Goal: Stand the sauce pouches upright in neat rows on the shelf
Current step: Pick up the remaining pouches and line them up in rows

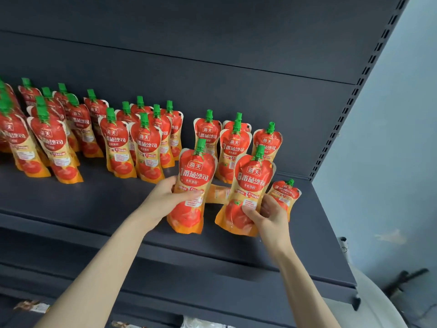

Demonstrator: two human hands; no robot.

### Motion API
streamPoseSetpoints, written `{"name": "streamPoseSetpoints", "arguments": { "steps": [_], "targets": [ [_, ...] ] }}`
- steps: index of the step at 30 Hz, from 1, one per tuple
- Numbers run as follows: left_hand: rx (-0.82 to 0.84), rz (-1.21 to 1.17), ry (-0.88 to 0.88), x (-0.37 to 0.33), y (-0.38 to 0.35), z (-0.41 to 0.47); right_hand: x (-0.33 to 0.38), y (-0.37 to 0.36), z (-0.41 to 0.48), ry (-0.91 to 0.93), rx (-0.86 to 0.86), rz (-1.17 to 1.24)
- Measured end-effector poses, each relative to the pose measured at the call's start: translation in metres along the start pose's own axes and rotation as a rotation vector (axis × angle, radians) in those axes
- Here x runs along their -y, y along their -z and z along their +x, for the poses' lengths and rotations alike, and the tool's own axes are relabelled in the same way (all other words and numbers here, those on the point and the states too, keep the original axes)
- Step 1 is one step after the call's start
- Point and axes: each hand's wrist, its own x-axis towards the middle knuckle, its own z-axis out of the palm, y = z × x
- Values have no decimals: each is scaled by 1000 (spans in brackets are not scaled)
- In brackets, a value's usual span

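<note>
Tomato sauce pouch (192, 183) sits in the left hand (165, 197), fingers curled round its waist. A second pouch (250, 190) is gripped likewise by the right hand (269, 214), both at the shelf (94, 197) front. Between them a fallen pouch (218, 192) lies flat. Set down on it, either could tip into the standing rows (146, 147) behind.

Cannot see all of the leftmost sauce pouches (6, 131), cropped at the shelf's (94, 204) left end. Only glimpse a lying pouch (218, 192) behind the held pouches (250, 183). Cannot read the labels' small print.
</note>
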Motion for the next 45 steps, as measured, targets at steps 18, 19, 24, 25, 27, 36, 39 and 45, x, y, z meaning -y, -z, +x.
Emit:
{"name": "streamPoseSetpoints", "arguments": {
  "steps": [18,19,24,25,27,36,39,45],
  "targets": [
    [-82,112,-376,-14,27,106,-9,-36,89,197,-147,-219],
    [-67,106,-385,-12,25,109,-10,-36,90,193,-152,-233],
    [-24,113,-381,6,19,124,-10,-36,93,154,-110,-248],
    [-13,117,-373,8,18,126,-9,-36,93,143,-92,-253],
    [12,122,-360,11,18,127,-8,-36,92,125,-56,-243],
    [1,79,-286,22,21,124,-12,-46,94,144,15,-286],
    [-18,99,-299,21,25,124,-14,-47,97,141,-3,-299],
    [40,120,-238,36,28,120,-25,-53,96,101,-51,-317]
  ]
}}
